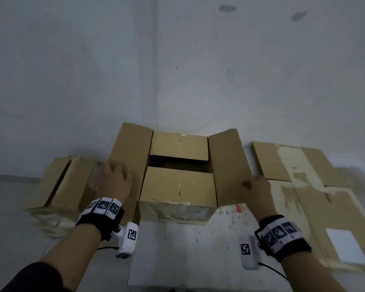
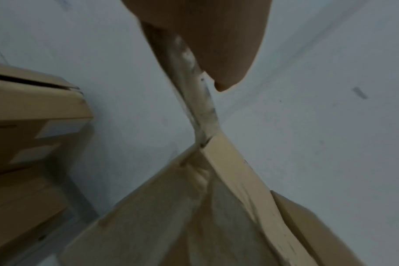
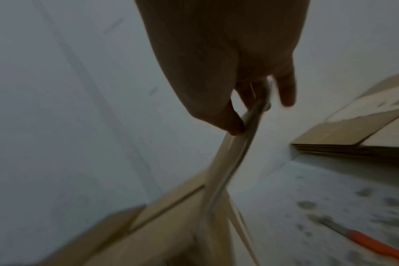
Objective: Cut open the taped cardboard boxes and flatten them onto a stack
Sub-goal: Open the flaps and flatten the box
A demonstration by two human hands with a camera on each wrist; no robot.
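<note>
Left fingers: thumb [image 2: 219, 59] on one face of the left flap's [image 1: 129, 152] outer edge, the rest behind the card, so the left hand [image 1: 115, 182] pinches that flap
Right fingers: thumb [image 3: 226, 122] and fingers clamp the thin edge of the right flap [image 1: 228, 165]; the right hand [image 1: 258, 192] grips it near the flap's near corner
Open box [image 1: 178, 186]: on the floor by the wall, straight ahead between both hands; its two long flaps stand raised left and right, its two short flaps lie folded inward with a dark gap between them
Box tape: torn strips cling along the near top edge and down the flap seams
Second box [image 1: 59, 186]: just left of the open box, top flaps shut with a dark slit down the middle
Flattened stack [image 1: 316, 186]: sheets of cardboard lying flat on the floor to the right, with pale tape scars and a white label [image 1: 343, 245] near the front
Cutter [image 3: 367, 241]: orange-handled, on the speckled floor between the open box and the stack, touched by neither hand
Wrists: black bands with square black-and-white markers and a white camera unit on each
Blur: both wrist views smeared, so finer finger detail cannot be told
</note>
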